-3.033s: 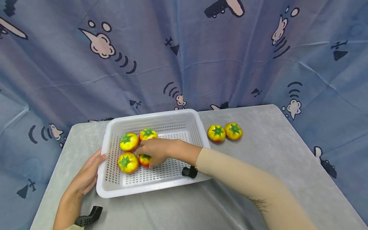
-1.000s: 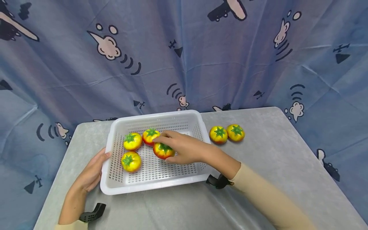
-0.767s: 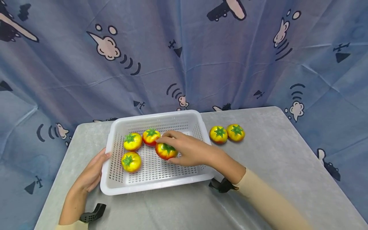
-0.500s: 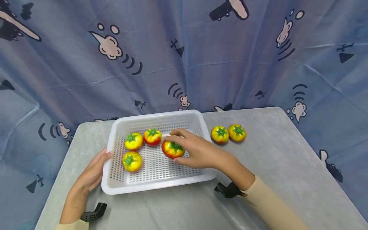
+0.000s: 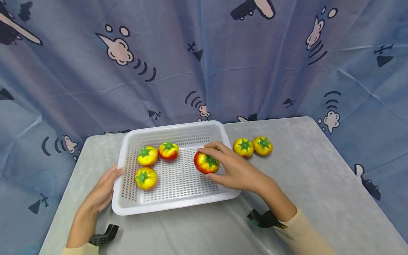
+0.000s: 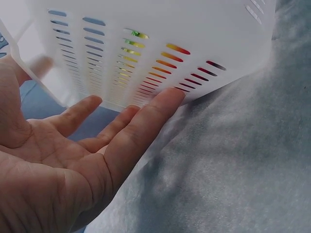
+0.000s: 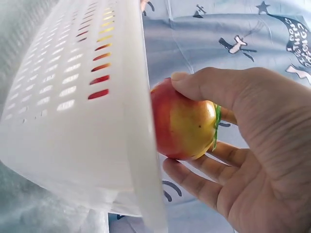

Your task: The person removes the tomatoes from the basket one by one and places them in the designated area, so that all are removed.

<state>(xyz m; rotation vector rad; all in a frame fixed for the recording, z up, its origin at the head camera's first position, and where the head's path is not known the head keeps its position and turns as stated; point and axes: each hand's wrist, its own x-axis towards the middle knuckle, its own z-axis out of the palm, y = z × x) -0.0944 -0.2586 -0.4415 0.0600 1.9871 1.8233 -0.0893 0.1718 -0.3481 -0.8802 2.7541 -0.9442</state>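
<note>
My right hand (image 5: 239,170) grips a red-and-yellow tomato (image 5: 205,163) with a green star-shaped top, between thumb and fingertips. In the right wrist view this tomato (image 7: 182,121) shows above the rim of the white perforated basket (image 7: 141,145). My left hand (image 5: 102,189) holds the basket's left end, thumb over the rim. In the left wrist view, its fingers (image 6: 141,131) rest against the outer wall of the basket (image 6: 194,29). Inside the basket's left half sit three more tomatoes: one at the back left (image 5: 148,156), one beside it (image 5: 169,151) and one in front (image 5: 146,179).
Two tomatoes, one nearer the basket (image 5: 243,148) and one farther right (image 5: 262,146), stand side by side on the grey table (image 5: 306,177). A blue patterned curtain (image 5: 223,71) hangs behind the table. Each wrist wears a black camera mount (image 5: 105,235).
The right hand has taken hold of the tomato at the front of the group and carried it right across the basket, raising it to rim height. The left hand stays at the basket's left end.
</note>
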